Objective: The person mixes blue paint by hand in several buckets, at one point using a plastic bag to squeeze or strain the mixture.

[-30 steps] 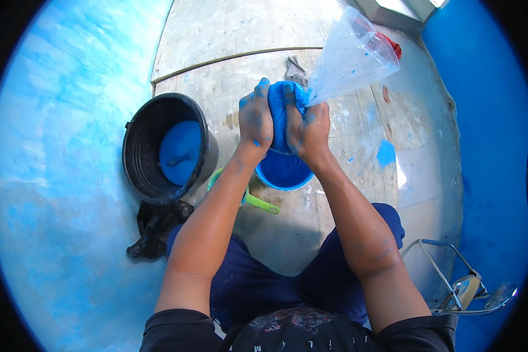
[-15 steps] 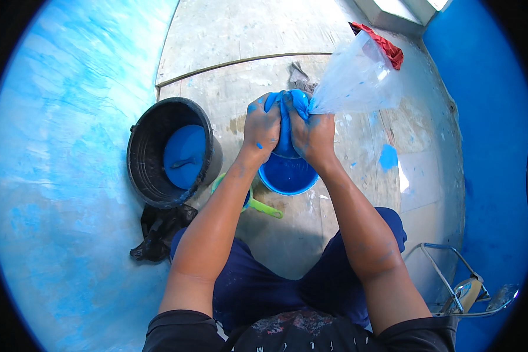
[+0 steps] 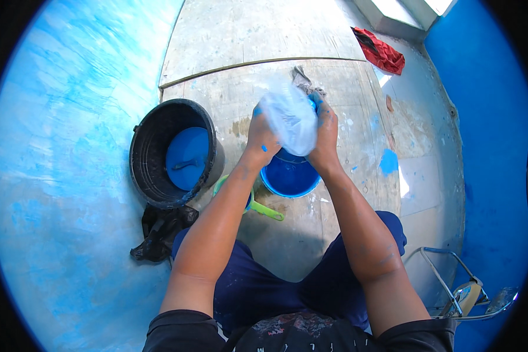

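Right hand (image 3: pixel 325 129) is clamping 1 clear bag (image 3: pixel 292 123) over the blue pail (image 3: pixel 291 195); left hand (image 3: pixel 260 136) is flanking it, can't tell if gripping. Likely squeezing it out; next move's needing steady aim.

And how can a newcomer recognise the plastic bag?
From the big black bucket at left, look right to the small blue bucket. Over its far side, the plastic bag shows between left hand and right hand. It is whitish, unlike the crumpled black plastic by the black bucket.
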The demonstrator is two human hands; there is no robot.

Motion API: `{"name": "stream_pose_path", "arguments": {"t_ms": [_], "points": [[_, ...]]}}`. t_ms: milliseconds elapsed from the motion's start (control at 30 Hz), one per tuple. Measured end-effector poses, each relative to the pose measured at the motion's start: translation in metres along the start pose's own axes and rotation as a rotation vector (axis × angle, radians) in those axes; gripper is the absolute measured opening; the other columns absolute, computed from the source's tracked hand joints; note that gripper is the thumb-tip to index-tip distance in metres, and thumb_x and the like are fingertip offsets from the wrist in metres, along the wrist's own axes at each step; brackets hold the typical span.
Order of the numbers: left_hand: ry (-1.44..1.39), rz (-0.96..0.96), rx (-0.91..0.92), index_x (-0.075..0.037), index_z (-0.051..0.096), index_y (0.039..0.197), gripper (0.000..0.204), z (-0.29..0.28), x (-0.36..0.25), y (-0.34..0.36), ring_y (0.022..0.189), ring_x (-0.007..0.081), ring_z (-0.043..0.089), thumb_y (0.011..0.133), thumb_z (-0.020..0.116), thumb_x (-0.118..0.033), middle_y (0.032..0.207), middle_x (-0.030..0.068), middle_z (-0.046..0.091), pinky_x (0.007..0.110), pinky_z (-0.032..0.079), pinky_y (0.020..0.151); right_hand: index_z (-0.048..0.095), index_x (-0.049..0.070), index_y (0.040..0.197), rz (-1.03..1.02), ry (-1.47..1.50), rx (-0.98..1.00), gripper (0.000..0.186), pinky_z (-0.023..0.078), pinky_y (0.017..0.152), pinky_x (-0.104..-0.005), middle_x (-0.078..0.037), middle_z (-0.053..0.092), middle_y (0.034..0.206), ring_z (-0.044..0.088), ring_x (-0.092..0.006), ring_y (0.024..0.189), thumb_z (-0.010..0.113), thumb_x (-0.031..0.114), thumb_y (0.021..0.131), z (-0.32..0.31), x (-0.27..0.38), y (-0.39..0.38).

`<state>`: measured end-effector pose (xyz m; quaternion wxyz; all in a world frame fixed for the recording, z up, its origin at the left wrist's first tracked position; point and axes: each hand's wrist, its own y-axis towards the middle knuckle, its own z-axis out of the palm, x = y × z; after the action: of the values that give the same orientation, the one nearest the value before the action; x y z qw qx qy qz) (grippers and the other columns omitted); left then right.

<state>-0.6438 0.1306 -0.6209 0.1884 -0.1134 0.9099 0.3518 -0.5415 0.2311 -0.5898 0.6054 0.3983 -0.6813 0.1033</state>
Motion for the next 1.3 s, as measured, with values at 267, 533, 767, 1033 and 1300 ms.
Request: {"name": "stream_pose_path", "arguments": {"t_ms": [267,533,767,1033,1300], "points": [[-0.759,-0.931,-0.13,0.002,0.061,0.089,0.041,-0.003,-0.034,0.013,0.065,0.0135,0.051,0.098,0.055,-0.037,0.069,0.0071,0.058,0.033,0.045,0.063,0.067,0.004,0.115,-0.114,-0.299,0.147,0.027,0.049,0.086,-0.0391,-0.016,0.069,0.098,0.065,-0.0291,0.092,0.061,0.018,0.094,-0.005,-0.028,-0.012],[-0.933,-0.785,-0.142,0.001,0.061,0.096,0.021,-0.001,-0.031,0.008,0.069,0.0133,0.056,0.09,0.064,-0.02,0.076,0.0066,0.062,0.03,0.049,0.066,0.066,-0.004,0.109,0.195,0.058,0.155,0.037,0.052,0.083,-0.0353,-0.011,0.07,0.1,0.067,-0.0227,0.094,0.045,0.025,0.101,-0.002,-0.024,-0.008],[-0.627,-0.427,-0.1,0.001,0.062,0.105,0.029,-0.004,-0.023,-0.006,0.096,0.029,0.065,0.084,0.07,-0.018,0.102,0.0148,0.066,0.039,0.05,0.083,0.062,-0.014,0.113,0.026,-0.162,0.084,0.041,0.052,0.087,-0.0364,-0.025,0.071,0.101,0.07,-0.0304,0.095,0.065,0.006,0.077,-0.008,-0.004,0.001],[-0.625,-0.815,-0.147,0.006,0.062,0.087,0.058,-0.003,-0.029,0.006,0.065,0.0206,0.059,0.098,0.052,-0.05,0.07,0.016,0.063,0.036,0.049,0.064,0.066,0.007,0.115,-0.037,-0.479,0.297,0.024,0.048,0.087,-0.0404,-0.011,0.068,0.1,0.063,-0.0243,0.093,0.061,0.016,0.093,-0.017,-0.005,-0.013],[-0.925,-0.809,-0.143,0.0,0.062,0.087,0.032,0.01,-0.027,-0.003,0.067,0.0159,0.058,0.096,0.06,-0.031,0.072,0.0074,0.062,0.033,0.048,0.065,0.068,0.0,0.096,-0.033,-0.012,0.179,0.017,0.052,0.078,-0.039,-0.018,0.071,0.091,0.067,-0.0327,0.081,0.065,0.009,0.083,-0.011,-0.005,0.0]]}}
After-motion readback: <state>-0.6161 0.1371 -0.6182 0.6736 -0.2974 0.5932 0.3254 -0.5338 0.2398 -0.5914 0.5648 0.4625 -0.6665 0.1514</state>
